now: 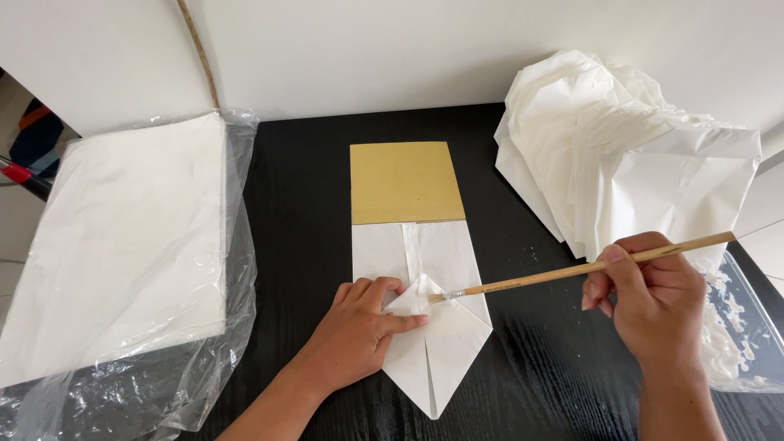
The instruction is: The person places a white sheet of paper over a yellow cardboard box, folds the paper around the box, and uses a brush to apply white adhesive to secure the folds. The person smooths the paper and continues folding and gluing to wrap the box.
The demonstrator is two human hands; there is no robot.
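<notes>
The left hand is pressing flat, fingers spread, on the folded white paper bag lying at 6 o'clock on the table. At 4 o'clock, the right hand is pinching a wooden brush; strokes should be thin, inside the flap.

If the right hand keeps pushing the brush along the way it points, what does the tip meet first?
The right hand aims the brush leftward; its tip already sits at the small folded flap of the white paper bag. Just beyond are the left hand's fingers pinning it, though height is unclear.
</notes>
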